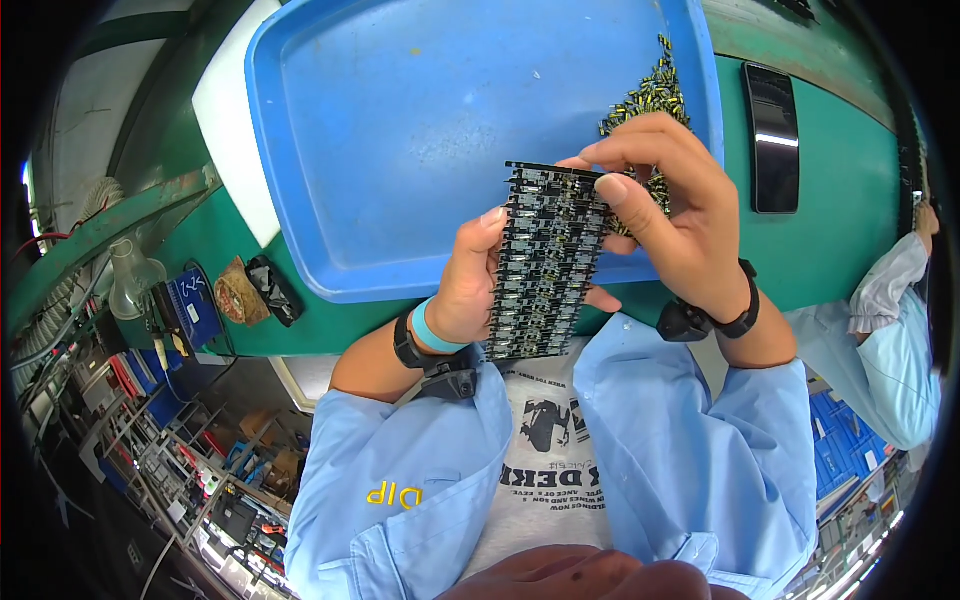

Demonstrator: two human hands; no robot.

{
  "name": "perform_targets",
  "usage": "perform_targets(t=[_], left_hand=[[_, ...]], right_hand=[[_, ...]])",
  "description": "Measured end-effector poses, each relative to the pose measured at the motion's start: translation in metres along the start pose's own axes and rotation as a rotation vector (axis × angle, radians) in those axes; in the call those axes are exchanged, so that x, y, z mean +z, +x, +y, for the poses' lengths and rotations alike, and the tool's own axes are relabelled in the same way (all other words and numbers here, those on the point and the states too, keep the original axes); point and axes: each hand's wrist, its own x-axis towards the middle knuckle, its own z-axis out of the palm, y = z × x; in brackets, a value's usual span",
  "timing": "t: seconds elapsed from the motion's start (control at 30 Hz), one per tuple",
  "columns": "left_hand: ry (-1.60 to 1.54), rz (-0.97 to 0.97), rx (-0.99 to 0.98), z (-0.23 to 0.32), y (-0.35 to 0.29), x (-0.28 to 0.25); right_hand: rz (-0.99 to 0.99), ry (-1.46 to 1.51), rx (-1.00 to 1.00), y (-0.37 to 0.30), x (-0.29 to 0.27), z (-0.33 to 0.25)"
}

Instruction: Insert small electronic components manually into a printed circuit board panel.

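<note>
Nearest, at six o'clock: a light blue jacket (400,440) over a pale printed shirt (490,545). Just beyond, near the centre: a dark circuit board (545,265), tilted, lower end before the shirt, top end over the tray's near side. Gripped at the nine o'clock edge by the left hand (460,290), thumb on the rim, fingers seemingly wrapped behind; probably held this way to keep the crowded face clear. At the board's one o'clock corner: the right hand (690,205), thumb and forefinger curled in, tips slightly apart; impossible to tell whether pinching the corner, something tiny, or nothing. Oblong, with rows of silvery, grey and black bits, bristly along both long sides.

Farther, at twelve o'clock: a blue tray (400,150), with a heap of small yellow-and-black pieces (650,95) toward one o'clock, presumably for easy reach by the right hand. At two o'clock, outside the tray: a black phone (772,140), flat on a green table (830,230). Farthest, at three o'clock: a co-worker's grey sleeve (890,285).
</note>
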Motion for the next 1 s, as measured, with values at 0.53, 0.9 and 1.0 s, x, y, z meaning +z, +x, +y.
perform_targets(t=[0.53, 0.9, 1.0], left_hand=[[0.074, 0.043, 0.039, -0.003, 0.005, 0.008], [-0.024, 0.039, -0.054, -0.001, 0.003, -0.001], [0.019, 0.064, -0.024, -0.002, 0.002, 0.006]], right_hand=[[-0.101, 0.742, 0.62, -0.002, 0.004, 0.003], [-0.061, 0.806, 0.533, 0.0, 0.01, -0.004], [0.015, 0.676, 0.378, -0.007, 0.02, 0.002]])
